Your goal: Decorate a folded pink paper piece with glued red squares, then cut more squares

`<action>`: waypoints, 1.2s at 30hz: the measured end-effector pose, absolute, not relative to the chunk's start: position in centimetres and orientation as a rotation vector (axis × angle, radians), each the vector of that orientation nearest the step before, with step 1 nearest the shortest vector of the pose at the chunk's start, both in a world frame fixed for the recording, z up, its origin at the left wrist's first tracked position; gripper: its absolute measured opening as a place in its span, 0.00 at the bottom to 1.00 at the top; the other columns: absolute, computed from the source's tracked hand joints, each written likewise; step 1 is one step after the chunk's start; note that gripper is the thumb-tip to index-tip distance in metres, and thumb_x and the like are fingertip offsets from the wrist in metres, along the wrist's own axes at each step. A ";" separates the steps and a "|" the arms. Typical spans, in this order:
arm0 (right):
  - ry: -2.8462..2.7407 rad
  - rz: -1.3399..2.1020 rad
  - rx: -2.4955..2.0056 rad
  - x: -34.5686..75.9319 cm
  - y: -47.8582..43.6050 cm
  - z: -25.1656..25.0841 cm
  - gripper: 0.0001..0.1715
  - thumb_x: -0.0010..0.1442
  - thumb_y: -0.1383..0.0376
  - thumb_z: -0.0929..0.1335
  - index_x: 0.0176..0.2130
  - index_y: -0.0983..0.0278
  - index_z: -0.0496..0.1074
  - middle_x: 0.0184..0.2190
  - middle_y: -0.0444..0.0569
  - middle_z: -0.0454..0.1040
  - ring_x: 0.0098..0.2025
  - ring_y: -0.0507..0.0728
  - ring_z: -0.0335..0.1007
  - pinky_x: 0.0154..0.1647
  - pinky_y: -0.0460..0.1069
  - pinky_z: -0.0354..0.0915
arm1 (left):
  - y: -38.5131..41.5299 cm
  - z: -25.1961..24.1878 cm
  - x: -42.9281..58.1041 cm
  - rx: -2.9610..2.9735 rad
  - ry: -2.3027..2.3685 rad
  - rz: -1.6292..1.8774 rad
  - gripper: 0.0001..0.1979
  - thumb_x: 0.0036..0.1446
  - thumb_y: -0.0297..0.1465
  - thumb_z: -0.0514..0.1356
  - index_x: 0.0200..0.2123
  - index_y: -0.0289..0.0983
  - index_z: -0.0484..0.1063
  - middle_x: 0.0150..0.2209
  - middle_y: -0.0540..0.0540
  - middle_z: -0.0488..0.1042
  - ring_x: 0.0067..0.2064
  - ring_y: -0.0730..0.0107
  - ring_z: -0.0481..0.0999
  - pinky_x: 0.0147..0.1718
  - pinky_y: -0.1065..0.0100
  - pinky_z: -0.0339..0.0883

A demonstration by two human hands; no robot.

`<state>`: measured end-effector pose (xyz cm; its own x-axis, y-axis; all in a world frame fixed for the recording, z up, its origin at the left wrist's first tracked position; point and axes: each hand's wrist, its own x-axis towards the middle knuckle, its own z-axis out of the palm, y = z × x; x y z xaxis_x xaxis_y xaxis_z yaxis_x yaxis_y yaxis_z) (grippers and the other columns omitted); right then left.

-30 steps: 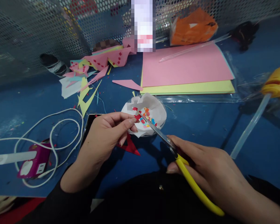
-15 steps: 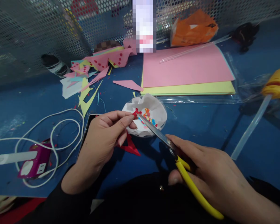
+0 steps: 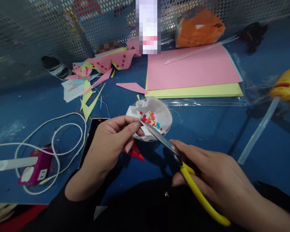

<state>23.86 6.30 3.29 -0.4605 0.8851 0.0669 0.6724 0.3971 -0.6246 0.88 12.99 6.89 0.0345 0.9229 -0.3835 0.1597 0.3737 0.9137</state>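
My left hand is closed in a pinch above the near left rim of a small bowl lined with crumpled white paper. Red paper is pinched at its fingertips, mostly hidden by them. Yellow-handled scissors are gripped in my right hand, their blades together and the tips touching or very close to the left fingertips. Loose bits of coloured paper, in red, orange, yellow and blue, lie in the bowl. Below my left hand a pointed red paper scrap shows, partly covered.
Behind the bowl lie stacked pink and yellow sheets with clear straws on top. Paper offcuts are scattered at back left. A white cable loops round a purple adapter. A glue gun stands at right; a dark flat device lies under my left wrist.
The scissor blades have come together at the left fingertips. Red paper that stuck out past those fingers is cut, and separate red pieces now show in the bowl.
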 end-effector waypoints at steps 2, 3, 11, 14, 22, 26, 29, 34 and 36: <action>-2.271 0.741 -1.333 23.9 6.3 3.3 0.27 0.62 0.62 0.70 0.59 0.62 0.66 0.35 0.45 0.82 0.27 0.58 0.81 0.24 0.49 0.73 | 13.0 6.9 0.9 1.050 1.426 0.804 0.06 0.58 0.32 0.66 0.31 0.36 0.78 0.26 0.50 0.76 0.18 0.82 0.61 0.16 0.77 0.51; -2.272 0.741 -1.332 23.9 6.3 3.3 0.26 0.63 0.61 0.69 0.59 0.62 0.66 0.35 0.45 0.82 0.28 0.58 0.81 0.24 0.49 0.73 | 13.0 6.9 0.9 1.047 1.429 0.805 0.06 0.57 0.32 0.66 0.31 0.36 0.78 0.26 0.50 0.76 0.18 0.82 0.61 0.16 0.77 0.51; -2.270 0.747 -1.325 24.0 6.5 3.5 0.21 0.70 0.56 0.62 0.56 0.64 0.68 0.33 0.47 0.82 0.27 0.57 0.81 0.24 0.47 0.72 | 13.0 6.9 1.0 1.011 1.440 0.813 0.04 0.56 0.31 0.67 0.32 0.37 0.79 0.27 0.50 0.78 0.18 0.81 0.65 0.17 0.76 0.53; -2.262 0.767 -1.328 23.9 6.4 3.5 0.21 0.71 0.54 0.61 0.55 0.63 0.69 0.33 0.47 0.82 0.27 0.56 0.81 0.24 0.47 0.72 | 13.0 6.8 1.0 1.016 1.441 0.810 0.04 0.56 0.32 0.67 0.33 0.37 0.79 0.27 0.50 0.78 0.18 0.81 0.64 0.16 0.76 0.52; -2.238 0.811 -1.332 23.8 6.6 3.7 0.21 0.72 0.52 0.59 0.52 0.62 0.70 0.32 0.45 0.82 0.26 0.55 0.80 0.23 0.47 0.71 | 13.1 6.7 0.8 1.027 1.411 0.816 0.04 0.57 0.31 0.67 0.33 0.37 0.80 0.26 0.50 0.78 0.16 0.84 0.60 0.15 0.77 0.50; -2.231 0.790 -1.359 23.8 6.6 3.6 0.24 0.72 0.49 0.59 0.53 0.62 0.70 0.33 0.46 0.83 0.27 0.55 0.81 0.23 0.46 0.71 | 13.2 6.9 0.8 1.023 1.426 0.809 0.04 0.56 0.31 0.68 0.33 0.37 0.81 0.25 0.50 0.78 0.15 0.84 0.60 0.14 0.77 0.50; -2.224 0.743 -1.375 23.9 6.5 3.5 0.26 0.72 0.49 0.58 0.56 0.62 0.70 0.33 0.47 0.83 0.27 0.56 0.82 0.23 0.46 0.71 | 13.3 6.9 0.7 1.042 1.437 0.806 0.04 0.55 0.31 0.68 0.32 0.36 0.81 0.24 0.50 0.78 0.14 0.85 0.60 0.14 0.77 0.50; -2.232 0.721 -1.365 23.9 6.5 3.6 0.27 0.72 0.48 0.58 0.54 0.63 0.71 0.32 0.46 0.83 0.27 0.56 0.82 0.22 0.47 0.72 | 13.4 6.7 0.5 1.051 1.419 0.805 0.04 0.55 0.30 0.68 0.31 0.36 0.80 0.24 0.50 0.78 0.14 0.87 0.60 0.14 0.79 0.49; -2.227 0.735 -1.366 23.9 6.6 3.6 0.25 0.72 0.49 0.59 0.53 0.63 0.71 0.32 0.45 0.83 0.27 0.57 0.82 0.23 0.47 0.72 | 13.4 6.6 0.4 1.055 1.418 0.806 0.03 0.56 0.30 0.68 0.31 0.36 0.80 0.24 0.50 0.78 0.14 0.87 0.60 0.14 0.79 0.48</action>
